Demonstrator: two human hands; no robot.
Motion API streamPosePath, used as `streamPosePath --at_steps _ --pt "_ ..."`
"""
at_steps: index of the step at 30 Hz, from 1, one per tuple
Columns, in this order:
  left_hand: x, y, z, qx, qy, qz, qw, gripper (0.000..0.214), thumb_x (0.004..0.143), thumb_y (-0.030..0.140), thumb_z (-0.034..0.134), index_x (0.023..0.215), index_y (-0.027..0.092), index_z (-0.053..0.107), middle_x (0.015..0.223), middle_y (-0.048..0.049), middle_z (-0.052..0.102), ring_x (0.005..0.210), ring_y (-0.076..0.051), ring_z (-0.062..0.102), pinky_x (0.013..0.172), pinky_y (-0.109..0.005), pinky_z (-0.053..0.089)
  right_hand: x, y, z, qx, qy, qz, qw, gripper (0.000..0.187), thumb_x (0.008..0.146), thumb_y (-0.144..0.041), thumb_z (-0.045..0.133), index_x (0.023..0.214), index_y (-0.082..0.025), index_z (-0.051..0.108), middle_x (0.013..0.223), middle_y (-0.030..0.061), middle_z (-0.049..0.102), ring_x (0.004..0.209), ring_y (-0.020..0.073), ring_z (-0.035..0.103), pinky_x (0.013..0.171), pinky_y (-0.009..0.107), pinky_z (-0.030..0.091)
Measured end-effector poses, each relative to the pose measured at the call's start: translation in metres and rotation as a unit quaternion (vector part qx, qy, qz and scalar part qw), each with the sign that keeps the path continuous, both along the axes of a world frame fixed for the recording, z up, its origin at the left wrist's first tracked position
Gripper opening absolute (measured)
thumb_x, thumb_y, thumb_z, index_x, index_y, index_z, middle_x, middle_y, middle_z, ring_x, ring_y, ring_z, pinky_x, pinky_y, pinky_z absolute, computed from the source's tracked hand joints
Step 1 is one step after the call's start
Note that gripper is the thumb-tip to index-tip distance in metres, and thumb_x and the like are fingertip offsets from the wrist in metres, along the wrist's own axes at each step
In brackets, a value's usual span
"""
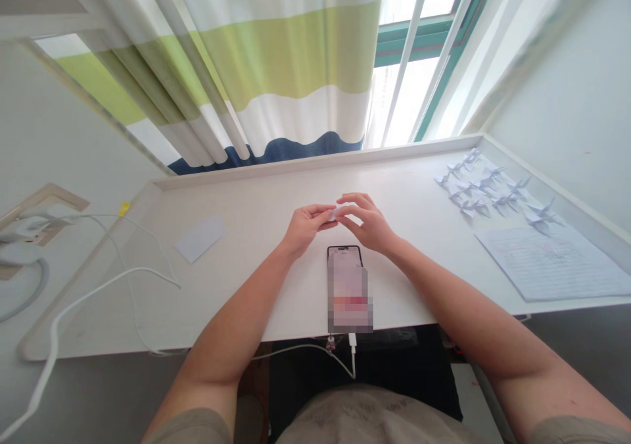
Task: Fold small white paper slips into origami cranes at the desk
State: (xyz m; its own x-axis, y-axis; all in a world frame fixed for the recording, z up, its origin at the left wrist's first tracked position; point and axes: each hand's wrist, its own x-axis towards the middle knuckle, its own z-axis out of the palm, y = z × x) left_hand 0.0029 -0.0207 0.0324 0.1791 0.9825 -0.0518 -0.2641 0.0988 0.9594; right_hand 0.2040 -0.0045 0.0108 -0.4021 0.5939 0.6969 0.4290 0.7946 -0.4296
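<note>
A small white piece of folded paper (332, 214) is held above the desk, mostly covered by my fingers. My left hand (304, 227) pinches it from the left between thumb and fingers. From the right, the thumb and forefinger of my right hand (369, 223) close on its edge, while the other fingers arch above. Just below my hands lies a phone (345, 266), its screen lit and partly blurred out. Several folded white paper cranes (493, 187) stand in a group at the far right of the desk.
Flat white paper (200, 238) lies at the left of the white desk (246, 197). Written sheets (547, 263) lie at the right, by the cranes. A white cable (113, 277) crosses the left side. A charging plug (352, 344) joins the phone at the front edge. Curtains (296, 56) hang behind.
</note>
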Motion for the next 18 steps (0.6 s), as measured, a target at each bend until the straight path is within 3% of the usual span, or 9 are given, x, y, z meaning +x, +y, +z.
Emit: streamPosePath --at_steps 5,10,18 --pt "0.004 -0.001 0.001 -0.011 -0.016 0.015 1.0 0.035 0.071 0.037 0.096 0.095 0.014 0.084 0.09 -0.0073 0.082 0.091 -0.02 0.077 0.105 -0.047 0.061 0.005 0.003 0.003 0.053 -0.065 -0.022 0.996 0.017 0.106 -0.024 0.059 0.099 -0.029 0.074 0.134 0.0063 0.071 0.135 0.0297 0.057 0.113 0.055 0.049" --pt "0.005 -0.002 0.002 -0.026 -0.038 0.016 0.999 0.034 0.071 0.034 0.096 0.096 0.014 0.084 0.09 -0.0069 0.083 0.091 -0.019 0.078 0.108 -0.046 0.06 0.002 0.001 0.006 0.067 -0.078 -0.041 0.994 0.016 0.104 -0.022 0.059 0.099 -0.029 0.072 0.136 0.0052 0.069 0.139 0.0305 0.054 0.126 0.061 0.035" --pt "0.007 -0.005 0.006 -0.017 -0.035 0.0 0.999 0.036 0.075 0.037 0.095 0.1 0.014 0.083 0.096 -0.0091 0.083 0.101 -0.024 0.08 0.114 -0.05 0.055 -0.01 -0.005 0.006 -0.016 0.053 -0.039 0.998 0.012 0.1 -0.024 0.064 0.089 -0.027 0.068 0.115 0.0082 0.075 0.115 0.0304 0.064 0.103 0.056 0.054"
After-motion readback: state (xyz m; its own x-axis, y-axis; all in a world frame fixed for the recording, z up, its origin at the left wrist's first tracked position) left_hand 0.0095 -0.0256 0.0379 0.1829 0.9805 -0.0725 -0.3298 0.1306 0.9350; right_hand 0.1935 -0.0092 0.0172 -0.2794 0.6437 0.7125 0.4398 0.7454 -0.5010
